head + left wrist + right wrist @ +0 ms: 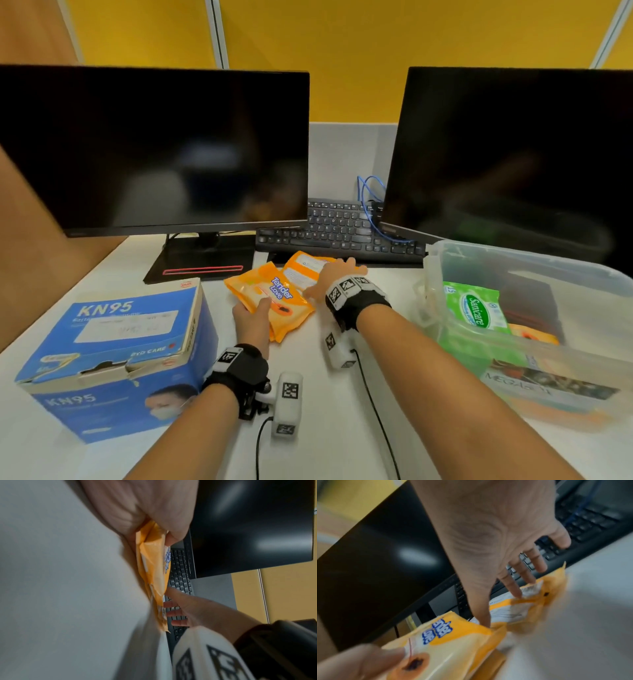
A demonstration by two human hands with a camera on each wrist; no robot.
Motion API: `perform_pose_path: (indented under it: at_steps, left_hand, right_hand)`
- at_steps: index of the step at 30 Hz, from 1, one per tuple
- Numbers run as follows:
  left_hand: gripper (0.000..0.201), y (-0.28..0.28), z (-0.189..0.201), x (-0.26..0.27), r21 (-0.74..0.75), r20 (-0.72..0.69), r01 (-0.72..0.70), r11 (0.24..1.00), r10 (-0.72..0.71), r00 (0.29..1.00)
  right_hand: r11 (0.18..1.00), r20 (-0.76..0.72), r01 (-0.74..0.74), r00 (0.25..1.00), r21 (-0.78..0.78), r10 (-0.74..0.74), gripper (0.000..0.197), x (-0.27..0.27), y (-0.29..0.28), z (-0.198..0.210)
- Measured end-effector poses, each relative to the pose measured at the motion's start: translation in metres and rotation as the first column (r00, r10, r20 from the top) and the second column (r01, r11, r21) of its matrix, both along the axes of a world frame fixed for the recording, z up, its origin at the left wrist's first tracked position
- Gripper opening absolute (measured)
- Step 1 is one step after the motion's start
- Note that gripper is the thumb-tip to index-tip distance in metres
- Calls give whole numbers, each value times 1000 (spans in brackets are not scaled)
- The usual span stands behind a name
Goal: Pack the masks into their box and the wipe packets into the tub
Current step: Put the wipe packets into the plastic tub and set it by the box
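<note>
While left hand [251,322] pinches near corner of front orange plastic wipe packet [274,301], thumb on top, right hand [334,274] lies with fingers spread and straight on second orange packet [305,269] behind; both packets on white tabletop [325,411] before black keyboard [339,229]; clear plastic tub [534,274] right holds green wipe packet [474,308]; blue KN95 cardboard mask box [116,356] left.

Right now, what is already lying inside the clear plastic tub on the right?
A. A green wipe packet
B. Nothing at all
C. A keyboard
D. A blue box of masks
A: a green wipe packet shows through the open top of the clear tub, with an orange packet partly visible beside it.
</note>
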State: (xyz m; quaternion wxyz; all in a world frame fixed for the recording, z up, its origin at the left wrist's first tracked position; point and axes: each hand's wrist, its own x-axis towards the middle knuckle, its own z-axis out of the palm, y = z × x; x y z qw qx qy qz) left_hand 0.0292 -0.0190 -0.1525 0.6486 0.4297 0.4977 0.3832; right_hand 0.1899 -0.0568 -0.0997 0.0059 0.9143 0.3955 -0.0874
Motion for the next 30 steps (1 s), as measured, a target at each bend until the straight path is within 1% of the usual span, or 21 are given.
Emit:
perform_pose_path:
  at_steps: [3,5,7,9,10,11,12,15,16,17,18,19,20,21,22,23,24,25,28,29,30]
  left_hand:
    - [53,0,-1,-1,33,-29,-5,999,6,1000]
    - [58,1,-2,-1,78,-27,11,997,-9,1000]
    - [59,0,-2,-2,120,-35,34,992,-30,999]
    - [56,0,-5,-4,139,-47,36,990,-30,998]
    - [54,-2,-3,-4,136,-37,29,990,-24,999]
    - [51,-2,-3,-5,132,-27,21,991,-18,999]
    - [46,-3,-1,-5,132,-14,19,991,-18,1000]
    - [33,-8,5,-6,140,36,47,989,-53,998]
    - [34,-9,7,-6,138,58,57,989,-65,996]
    - [35,-10,7,-6,128,77,67,990,-78,994]
    - [35,-11,8,-7,115,101,76,990,-88,991]
    - [34,-10,8,-8,83,131,82,993,-92,987]
    - [34,-9,8,-9,39,177,88,995,-94,980]
    - [36,-9,9,-11,-6,228,95,995,-91,969]
    - [37,-8,9,-13,-46,277,104,993,-88,957]
    - [38,-8,11,-14,-72,314,126,989,-97,945]
    - [40,-8,12,-16,-88,348,159,983,-119,930]
    - [41,-7,12,-16,-100,375,194,976,-144,916]
    - [43,-10,17,-19,-106,448,267,958,-194,873]
    - [42,-11,19,-20,-100,471,278,955,-200,859]
    - [41,-12,20,-20,-97,484,288,953,-208,850]
  right_hand:
    - [1000,-141,-11,990,29,15,107,-4,4,-6]
    - [1000,-170,-15,985,27,19,103,-4,9,-18]
    - [998,-109,-15,994,58,22,76,-9,3,-7]
    - [997,-58,-79,995,21,80,30,-16,-12,13]
    - [995,-62,-103,993,-10,102,15,-17,-17,19]
    - [995,-65,-99,993,-18,97,12,-18,-21,24]
    - [997,-88,-80,993,7,80,13,-18,-25,28]
    - [978,-160,-73,982,194,105,31,-17,-27,41]
    - [961,-214,-57,970,271,117,42,-15,-26,46]
    - [931,-336,45,938,363,86,46,-15,-26,52]
    - [872,-505,197,861,448,65,42,-14,-28,57]
    - [777,-706,386,701,496,102,37,-13,-31,58]
    - [709,-848,534,500,462,176,35,-14,-35,56]
    - [630,-924,676,280,381,259,37,-13,-41,53]
    - [587,-936,747,138,313,324,37,-14,-46,47]
    - [594,-935,748,99,295,340,32,-15,-49,42]
    - [627,-938,718,108,303,329,23,-19,-53,39]
    - [660,-941,679,149,320,303,16,-22,-51,36]
    - [747,-911,537,343,391,230,14,-33,-41,25]
    - [762,-896,502,378,408,231,15,-37,-38,24]
    - [773,-904,501,370,390,216,14,-38,-35,21]
